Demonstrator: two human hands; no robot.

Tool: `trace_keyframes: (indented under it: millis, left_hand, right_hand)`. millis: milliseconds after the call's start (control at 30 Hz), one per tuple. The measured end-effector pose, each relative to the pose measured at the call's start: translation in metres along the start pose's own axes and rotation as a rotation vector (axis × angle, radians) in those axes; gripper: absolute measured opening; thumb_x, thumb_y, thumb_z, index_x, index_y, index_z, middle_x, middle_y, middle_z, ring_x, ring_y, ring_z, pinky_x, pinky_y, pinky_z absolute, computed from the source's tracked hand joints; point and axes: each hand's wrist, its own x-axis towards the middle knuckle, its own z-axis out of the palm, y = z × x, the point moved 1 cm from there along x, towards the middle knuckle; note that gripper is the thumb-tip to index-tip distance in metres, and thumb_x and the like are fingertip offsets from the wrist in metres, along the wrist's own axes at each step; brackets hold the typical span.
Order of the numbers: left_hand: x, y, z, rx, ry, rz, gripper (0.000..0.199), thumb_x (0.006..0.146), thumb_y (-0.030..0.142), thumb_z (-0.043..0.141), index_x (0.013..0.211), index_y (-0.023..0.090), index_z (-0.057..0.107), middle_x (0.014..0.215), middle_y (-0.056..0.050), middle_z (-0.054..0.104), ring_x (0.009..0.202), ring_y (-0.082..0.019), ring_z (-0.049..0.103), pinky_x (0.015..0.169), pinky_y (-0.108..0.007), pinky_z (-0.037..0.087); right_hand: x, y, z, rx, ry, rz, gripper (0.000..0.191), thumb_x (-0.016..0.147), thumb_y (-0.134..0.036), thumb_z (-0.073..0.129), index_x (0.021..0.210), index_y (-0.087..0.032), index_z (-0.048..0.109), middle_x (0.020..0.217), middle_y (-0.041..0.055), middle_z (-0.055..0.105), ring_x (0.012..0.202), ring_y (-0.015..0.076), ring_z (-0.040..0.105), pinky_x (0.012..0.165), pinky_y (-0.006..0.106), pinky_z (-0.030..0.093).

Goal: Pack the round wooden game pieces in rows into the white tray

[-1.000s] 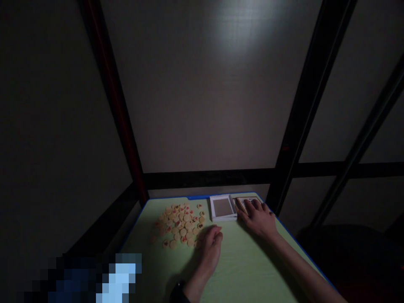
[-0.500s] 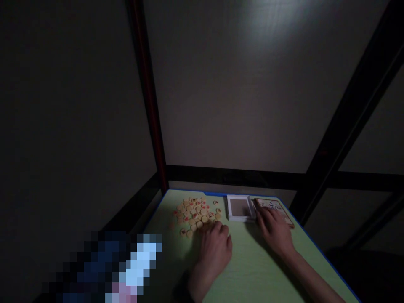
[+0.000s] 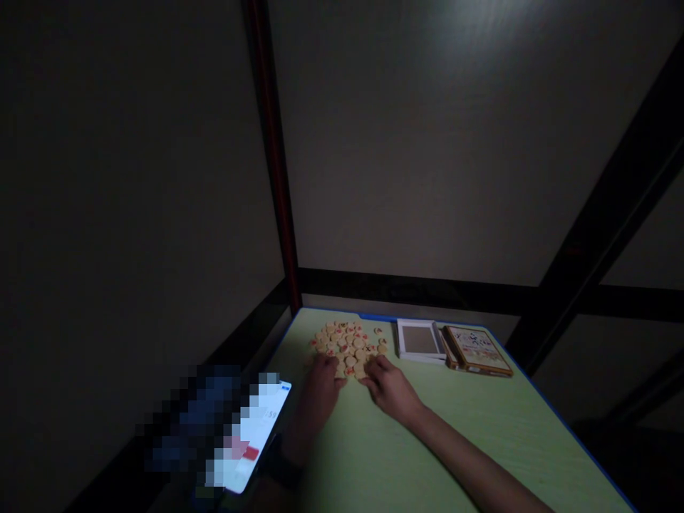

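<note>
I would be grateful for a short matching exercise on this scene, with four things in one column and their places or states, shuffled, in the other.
Things:
1. round pieces
2. white tray
3. printed box
4. phone

Places or states:
A. between the round pieces and the printed box
B. screen lit, left of the left hand
C. clustered, with both hands at the near side
D. nearest the right edge of the table

Right pairs: 1-C, 2-A, 3-D, 4-B

Pale green table (image 3: 475,442), blue edge; tan discs (image 3: 350,349), red markings.
</note>
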Motion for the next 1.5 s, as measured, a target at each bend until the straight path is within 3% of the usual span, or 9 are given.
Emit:
trace_keyframes:
  millis: [200,367,600,733,1000,1267,1500]
  left_hand:
    - [0.013,-0.007,0.018,-0.027,0.095,0.041,0.017,0.083,0.013,0.066,0.099,0.018,0.064,0.118,-0.010,0.063,0.115,-0.023,0.058,0.102,-0.036,0.044]
    - [0.009,-0.010,0.028,-0.040,0.128,0.068,0.011,0.085,0.013,0.065,0.094,0.018,0.065,0.115,-0.009,0.064,0.114,-0.022,0.059,0.101,-0.034,0.045]
    - [-0.001,-0.001,0.026,-0.050,0.119,0.206,0.034,0.091,0.012,0.055,0.123,0.021,0.063,0.129,-0.009,0.059,0.119,-0.019,0.058,0.103,-0.030,0.045]
    - [0.001,0.004,0.025,0.023,0.101,0.262,0.039,0.092,0.012,0.051,0.127,0.024,0.063,0.135,-0.006,0.058,0.120,-0.019,0.058,0.103,-0.029,0.046]
    - [0.006,0.006,0.028,0.232,0.106,0.288,0.030,0.095,0.012,0.046,0.113,0.022,0.067,0.119,-0.007,0.067,0.110,-0.021,0.061,0.093,-0.031,0.048]
    - [0.007,-0.001,0.020,0.009,0.251,0.273,0.024,0.098,0.019,0.044,0.104,0.018,0.067,0.105,-0.008,0.070,0.102,-0.020,0.063,0.093,-0.032,0.049]
    - [0.003,-0.004,0.034,0.067,0.271,0.379,0.032,0.101,0.016,0.031,0.096,0.019,0.062,0.100,-0.008,0.066,0.103,-0.020,0.060,0.101,-0.036,0.045]
  right_hand:
    - [0.000,-0.002,0.004,-0.060,0.030,-0.037,0.017,0.096,-0.023,0.057,0.106,-0.016,0.069,0.111,0.0116,0.065,0.104,0.0227,0.062,0.093,0.030,0.048]
    - [0.000,-0.008,0.000,-0.129,0.000,-0.020,0.022,0.097,-0.027,0.056,0.111,-0.017,0.069,0.113,0.0118,0.064,0.104,0.0229,0.063,0.091,0.029,0.048]
    - [-0.004,-0.010,-0.002,-0.188,0.009,-0.058,0.029,0.102,-0.029,0.045,0.115,-0.017,0.068,0.113,0.0123,0.065,0.105,0.0227,0.063,0.091,0.030,0.048]
    - [-0.008,-0.007,-0.001,-0.167,0.024,-0.061,0.031,0.104,-0.030,0.042,0.114,-0.018,0.068,0.112,0.0120,0.065,0.104,0.0220,0.063,0.092,0.029,0.046]
    - [-0.005,-0.001,-0.005,-0.005,0.048,-0.054,0.027,0.102,-0.026,0.044,0.101,-0.016,0.068,0.105,0.0104,0.066,0.098,0.0196,0.062,0.089,0.028,0.045]
    - [0.000,-0.001,-0.015,-0.026,-0.001,-0.014,0.027,0.099,-0.020,0.044,0.094,-0.013,0.070,0.102,0.0127,0.067,0.096,0.0197,0.062,0.087,0.026,0.042]
    - [0.004,-0.003,-0.025,-0.070,-0.121,0.044,0.022,0.091,-0.013,0.050,0.091,-0.014,0.072,0.100,0.0144,0.071,0.091,0.0207,0.064,0.080,0.026,0.042]
